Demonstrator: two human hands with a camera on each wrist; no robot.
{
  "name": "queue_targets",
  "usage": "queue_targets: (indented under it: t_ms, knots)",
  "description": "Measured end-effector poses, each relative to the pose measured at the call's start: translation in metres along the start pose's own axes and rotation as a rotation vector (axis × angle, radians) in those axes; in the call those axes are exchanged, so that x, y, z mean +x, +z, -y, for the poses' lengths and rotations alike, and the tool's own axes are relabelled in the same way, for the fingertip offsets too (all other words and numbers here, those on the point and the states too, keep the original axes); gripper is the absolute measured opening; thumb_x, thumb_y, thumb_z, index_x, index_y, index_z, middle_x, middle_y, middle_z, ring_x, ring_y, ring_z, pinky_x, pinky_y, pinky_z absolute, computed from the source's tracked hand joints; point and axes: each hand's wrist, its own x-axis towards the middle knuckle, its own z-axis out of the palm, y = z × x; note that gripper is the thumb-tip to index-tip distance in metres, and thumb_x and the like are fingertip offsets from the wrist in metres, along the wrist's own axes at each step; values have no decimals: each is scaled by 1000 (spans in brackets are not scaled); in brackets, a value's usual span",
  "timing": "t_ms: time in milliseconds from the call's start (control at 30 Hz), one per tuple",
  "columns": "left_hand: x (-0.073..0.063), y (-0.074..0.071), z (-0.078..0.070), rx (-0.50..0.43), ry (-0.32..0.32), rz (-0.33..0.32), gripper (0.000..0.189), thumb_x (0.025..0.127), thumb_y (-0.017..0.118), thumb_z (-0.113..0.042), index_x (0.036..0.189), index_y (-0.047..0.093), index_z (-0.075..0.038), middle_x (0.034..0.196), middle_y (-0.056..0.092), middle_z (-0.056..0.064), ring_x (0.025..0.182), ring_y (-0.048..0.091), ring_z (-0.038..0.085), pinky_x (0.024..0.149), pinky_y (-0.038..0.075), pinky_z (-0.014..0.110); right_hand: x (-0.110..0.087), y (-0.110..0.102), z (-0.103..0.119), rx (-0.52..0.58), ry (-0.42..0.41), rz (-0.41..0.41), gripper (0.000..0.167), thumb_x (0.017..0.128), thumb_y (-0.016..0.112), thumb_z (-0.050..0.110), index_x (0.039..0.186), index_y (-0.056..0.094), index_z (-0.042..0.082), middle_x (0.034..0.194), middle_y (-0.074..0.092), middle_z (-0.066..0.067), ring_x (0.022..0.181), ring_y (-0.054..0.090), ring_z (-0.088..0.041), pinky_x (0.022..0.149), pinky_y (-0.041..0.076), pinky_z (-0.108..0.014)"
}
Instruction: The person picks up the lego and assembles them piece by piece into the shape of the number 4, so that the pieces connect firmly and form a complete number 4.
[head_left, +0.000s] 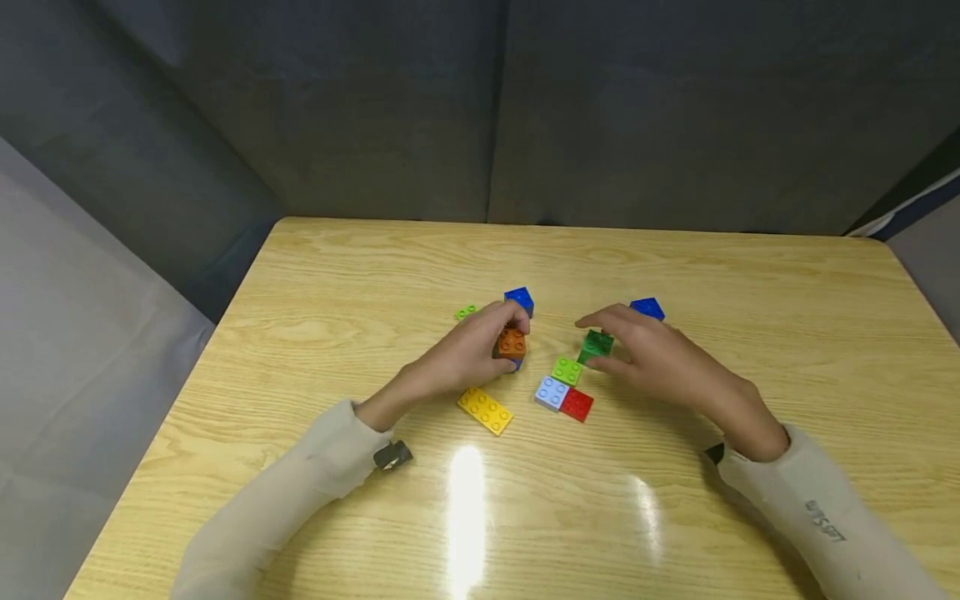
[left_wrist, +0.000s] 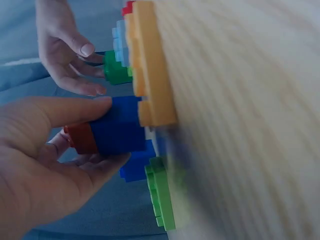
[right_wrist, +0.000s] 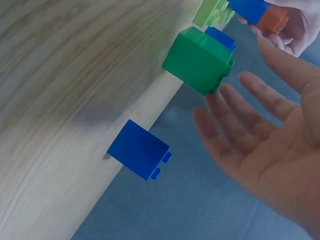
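My left hand (head_left: 467, 352) pinches a blue brick (left_wrist: 119, 126) that has an orange brick (head_left: 512, 342) on top of it. In the left wrist view the thumb lies on one side of the blue brick and fingers on the other. My right hand (head_left: 654, 357) is spread around a green brick (head_left: 597, 344), thumb and fingers apart. The right wrist view shows the green brick (right_wrist: 197, 60) standing on the table with the fingertips close to it; whether they touch it I cannot tell.
Between the hands lie a lime brick (head_left: 567, 371), a light blue brick (head_left: 551, 393) and a red brick (head_left: 577, 405). A yellow brick (head_left: 486, 410) lies nearer. Behind the left hand are a blue brick (head_left: 520, 298) and a lime piece (head_left: 467, 312). Another blue brick (head_left: 647, 307) stands behind the right hand.
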Motion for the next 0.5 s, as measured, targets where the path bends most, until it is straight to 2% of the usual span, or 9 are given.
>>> queue_targets:
  t_ms: [167,233,267,333,400,467,500]
  knots:
    - [-3,3,0,82,20,38,44,89,72,15,123,52,-5,123,55,9,108,52,21,94,50,35,2,6,-2,-61,-52,-9,49,89,82,4,133,64,-3,134,61,-23,119,61,-39,88,58,-51]
    - [-4,4,-3,152,27,35,50,88,75,11,130,54,-5,129,54,11,112,52,22,98,50,35,2,7,-3,-74,-47,-4,49,87,83,2,133,64,-4,133,61,-24,119,62,-40,87,59,-51]
    - [-4,4,-6,204,44,31,53,88,78,7,134,55,-6,134,54,12,118,52,23,105,47,37,3,8,-3,-74,-39,2,49,87,83,2,133,64,-4,132,62,-25,118,62,-41,88,59,-51]
    - [-5,5,-11,331,105,37,56,87,83,-2,138,59,-10,144,51,12,132,48,25,118,37,44,3,10,-5,-64,-17,18,49,88,82,1,133,63,-5,130,63,-26,116,63,-41,88,58,-53]
    - [-5,8,-17,465,186,61,52,89,84,-10,136,65,-14,152,49,11,146,39,28,125,20,50,4,12,-6,-54,5,31,50,89,81,1,135,62,-6,126,65,-26,111,64,-39,87,58,-53]
    - [-5,12,-23,569,263,108,42,91,83,-16,131,71,-17,156,48,9,153,30,30,126,6,56,5,13,-8,-45,12,34,51,89,81,0,135,60,-8,121,67,-25,104,66,-35,84,59,-51]
    - [-5,14,-24,609,290,137,38,92,82,-18,130,73,-19,156,49,8,154,30,29,125,3,57,6,14,-9,-43,13,33,52,89,80,-1,135,60,-8,119,68,-25,100,67,-33,81,59,-50]
